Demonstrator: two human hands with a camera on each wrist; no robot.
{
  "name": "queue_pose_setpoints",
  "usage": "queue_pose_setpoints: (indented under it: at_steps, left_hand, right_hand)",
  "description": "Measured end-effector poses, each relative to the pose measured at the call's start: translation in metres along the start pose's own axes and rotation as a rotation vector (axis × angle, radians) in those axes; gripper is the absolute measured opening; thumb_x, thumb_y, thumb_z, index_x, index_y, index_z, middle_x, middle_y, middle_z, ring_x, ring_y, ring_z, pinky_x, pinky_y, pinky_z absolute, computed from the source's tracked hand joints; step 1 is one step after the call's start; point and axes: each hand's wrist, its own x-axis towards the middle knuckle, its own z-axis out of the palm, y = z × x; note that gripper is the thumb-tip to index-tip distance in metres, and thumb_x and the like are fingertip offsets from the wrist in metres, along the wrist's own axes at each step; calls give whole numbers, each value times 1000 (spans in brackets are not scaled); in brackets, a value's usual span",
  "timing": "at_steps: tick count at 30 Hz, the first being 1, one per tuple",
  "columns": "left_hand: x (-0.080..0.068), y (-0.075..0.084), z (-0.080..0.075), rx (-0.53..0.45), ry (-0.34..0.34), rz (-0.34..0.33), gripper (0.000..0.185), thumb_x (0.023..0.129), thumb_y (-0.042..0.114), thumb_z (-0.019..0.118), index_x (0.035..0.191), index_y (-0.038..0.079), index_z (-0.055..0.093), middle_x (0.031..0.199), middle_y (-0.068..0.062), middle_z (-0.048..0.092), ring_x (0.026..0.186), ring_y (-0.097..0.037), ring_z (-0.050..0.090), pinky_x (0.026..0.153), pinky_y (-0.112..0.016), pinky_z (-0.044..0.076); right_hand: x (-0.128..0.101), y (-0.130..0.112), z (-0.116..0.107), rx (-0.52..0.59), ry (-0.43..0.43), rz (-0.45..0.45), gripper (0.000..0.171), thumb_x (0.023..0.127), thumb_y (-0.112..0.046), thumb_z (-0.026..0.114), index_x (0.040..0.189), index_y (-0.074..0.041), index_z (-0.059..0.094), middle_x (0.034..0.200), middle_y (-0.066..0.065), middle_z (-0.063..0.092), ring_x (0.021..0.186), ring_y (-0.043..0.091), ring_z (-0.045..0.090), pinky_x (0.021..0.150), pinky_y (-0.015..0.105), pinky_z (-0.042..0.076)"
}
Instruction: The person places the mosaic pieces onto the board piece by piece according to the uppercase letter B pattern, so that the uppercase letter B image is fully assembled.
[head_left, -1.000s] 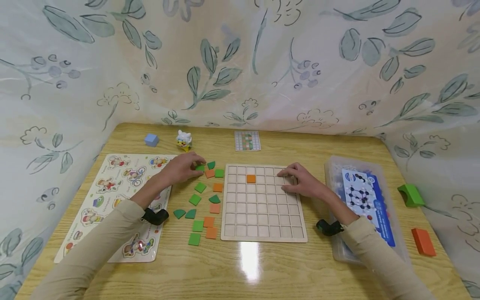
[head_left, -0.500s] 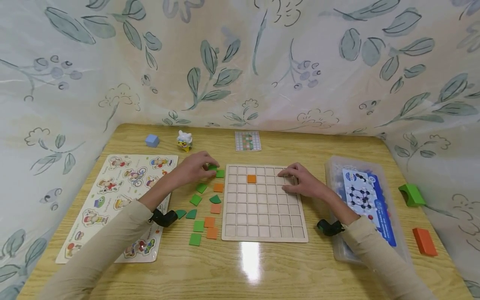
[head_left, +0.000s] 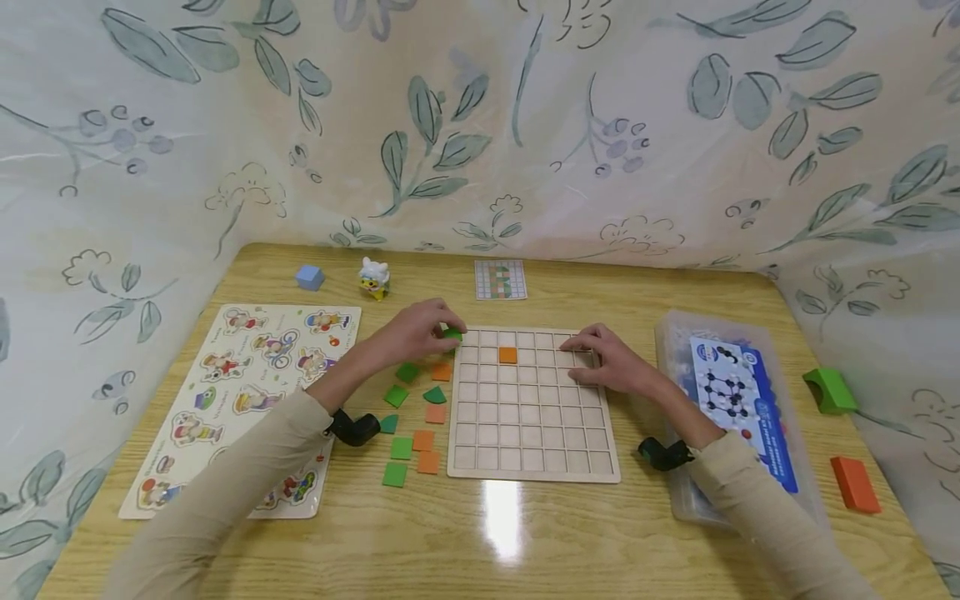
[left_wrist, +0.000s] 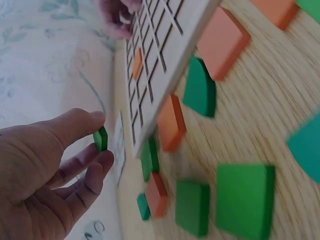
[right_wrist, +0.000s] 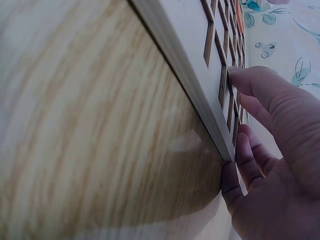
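Between thumb and fingers, my left hand (head_left: pixel 416 335) pinches a small green tile (left_wrist: pixel 101 139), held above the far left corner of a wooden grid board (head_left: pixel 536 429). My right hand (head_left: pixel 613 362) rests at the board's far right part; in the right wrist view its fingertips touch the board's surface and edge. One orange square tile (head_left: pixel 507 355) lies in a cell of the board. Left of the board lie several loose tiles: green squares such as this green tile (left_wrist: pixel 245 200), orange squares such as this orange tile (head_left: pixel 428 462), and dark green quarter-round tiles (left_wrist: pixel 200 87).
A picture puzzle board (head_left: pixel 247 400) lies on the left. A small patterned card (head_left: pixel 501 280), a toy figure (head_left: pixel 374 279) and a blue block (head_left: pixel 310 277) stand at the back. On the right are a plastic box (head_left: pixel 738 417), a green arch block (head_left: pixel 829 391) and a red block (head_left: pixel 856 485).
My left hand has moved right from the loose tiles to the board's far left corner, carrying the green tile. The right hand stays in place. The view has shifted slightly.
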Motion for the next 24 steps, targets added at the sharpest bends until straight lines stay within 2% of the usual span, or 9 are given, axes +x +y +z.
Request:
queue_pose_setpoints:
  at_steps: [7, 11, 24]
  left_hand:
    - [14, 12, 6, -48, -37, -6, 24, 92, 14, 64, 114, 6, 71, 108, -10, 62, 90, -20, 65, 83, -32, 53]
    - [19, 19, 8, -56, -50, 22, 24, 92, 13, 65, 113, 4, 70, 109, -11, 62, 90, -21, 65, 82, -32, 54]
    - [30, 26, 24, -48, -70, 30, 22, 92, 16, 66, 112, 7, 71, 106, -9, 62, 88, -17, 65, 79, -27, 52]
  right_hand:
    - [0, 0, 0, 0, -5, 3, 39, 88, -19, 72, 125, -11, 63, 118, 14, 47, 101, 22, 40, 82, 37, 35]
    - [0, 1, 0, 3, -3, -2, 39, 88, -19, 71, 125, -11, 62, 118, 14, 47, 101, 22, 39, 82, 37, 35]
    - [-1, 1, 0, 11, -3, -8, 38, 89, -20, 70, 126, -10, 62, 117, 15, 46, 99, 23, 39, 80, 36, 34]
